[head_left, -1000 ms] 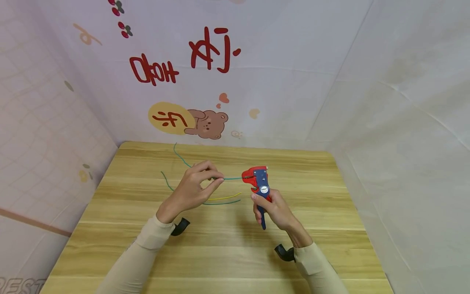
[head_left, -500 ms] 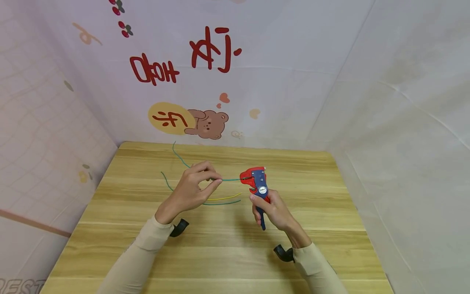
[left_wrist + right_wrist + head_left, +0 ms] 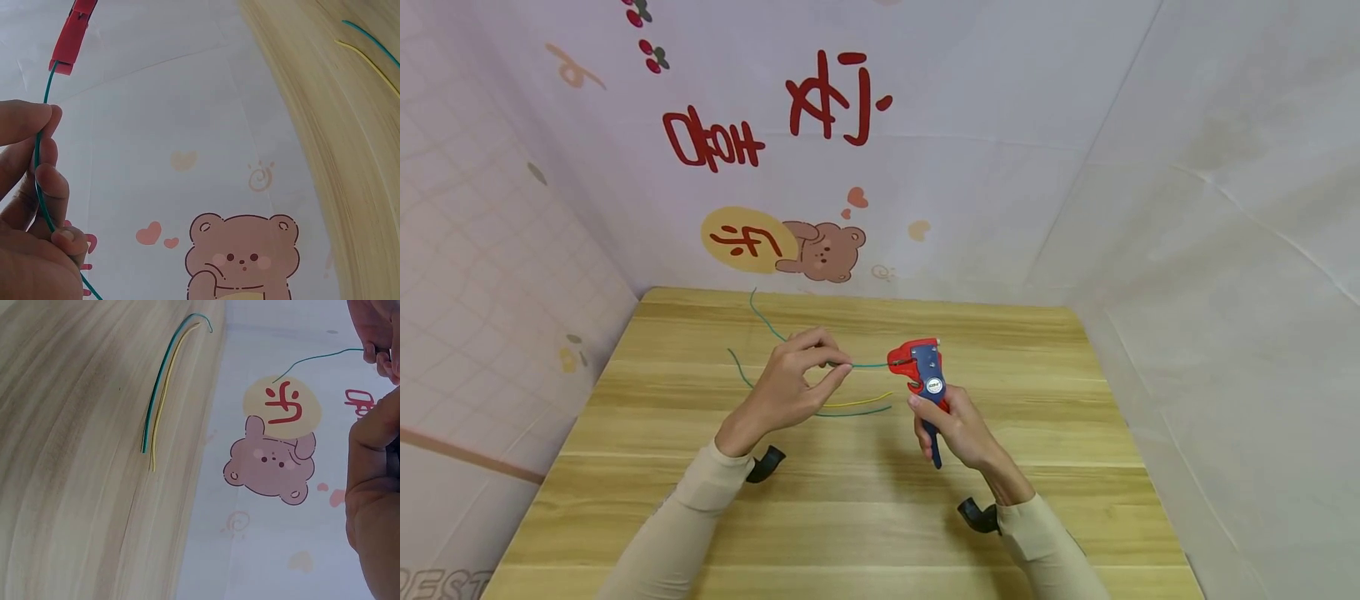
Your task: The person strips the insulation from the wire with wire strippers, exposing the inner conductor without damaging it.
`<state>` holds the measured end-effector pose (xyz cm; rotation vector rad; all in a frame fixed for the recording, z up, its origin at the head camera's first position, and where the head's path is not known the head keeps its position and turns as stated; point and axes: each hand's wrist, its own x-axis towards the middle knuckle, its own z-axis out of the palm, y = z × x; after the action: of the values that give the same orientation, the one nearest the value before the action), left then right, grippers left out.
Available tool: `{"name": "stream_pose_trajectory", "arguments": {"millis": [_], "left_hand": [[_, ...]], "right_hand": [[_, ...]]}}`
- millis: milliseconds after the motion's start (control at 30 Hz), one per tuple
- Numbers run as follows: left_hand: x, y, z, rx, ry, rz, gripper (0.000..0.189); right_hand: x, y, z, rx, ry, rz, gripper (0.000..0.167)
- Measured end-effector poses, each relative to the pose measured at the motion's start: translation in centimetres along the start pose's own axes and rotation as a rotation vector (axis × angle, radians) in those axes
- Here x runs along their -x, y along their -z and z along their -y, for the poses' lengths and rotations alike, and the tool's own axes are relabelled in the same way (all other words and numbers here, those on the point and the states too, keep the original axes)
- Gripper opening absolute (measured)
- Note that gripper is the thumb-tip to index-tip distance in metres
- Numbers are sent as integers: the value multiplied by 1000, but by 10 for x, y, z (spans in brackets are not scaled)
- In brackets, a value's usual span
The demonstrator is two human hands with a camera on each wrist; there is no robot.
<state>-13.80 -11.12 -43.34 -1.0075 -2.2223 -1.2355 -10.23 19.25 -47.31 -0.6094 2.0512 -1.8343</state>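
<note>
And across it goes: the wire stripper [image 3: 928, 371] has been shifted slightly leftward over the last second, and the left fingertips, with the green wire [image 3: 870, 365] between them, have been carried the same way. Hardly any change is seen in the short stretch of wire between fingertips and tool.

Now the grip: the green wire is pinched between thumb and index finger of the left hand [image 3: 790, 383]. From those fingertips it is led straight right, its end taken between the tool's red jaws. Behind the pinch, as the left wrist view shows, it is run down past the other curled fingers, and its tail is left trailing beyond the hand, toward the wall.

Over to the right hand [image 3: 958, 429]: its fingers are wrapped round the blue handle [image 3: 936, 452], thumb laid across the front, the red head held above them and turned toward the left fingertips. How hard the handle is squeezed cannot be told.

Below the left fingertips, a yellow wire [image 3: 859, 404] and a second green wire [image 3: 857, 414] are seen lying side by side on the wood-grain tabletop [image 3: 850, 533], partly hidden by the left hand.
</note>
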Motion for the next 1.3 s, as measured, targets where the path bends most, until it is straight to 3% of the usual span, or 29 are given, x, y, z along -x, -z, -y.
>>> {"name": "stream_pose_trajectory", "arguments": {"millis": [300,700,1300], "left_hand": [[-1,0,1,-20,-12,-31,12],[-2,1,0,2,-11,-38,12],[-3,5,2,41,7,-25,14]], "right_hand": [[-7,-4,-3,11,59,-59,45],[-5,-4,0,-29,93,-33,44],[-5,-4,-1,-2,94,-37,44]]}}
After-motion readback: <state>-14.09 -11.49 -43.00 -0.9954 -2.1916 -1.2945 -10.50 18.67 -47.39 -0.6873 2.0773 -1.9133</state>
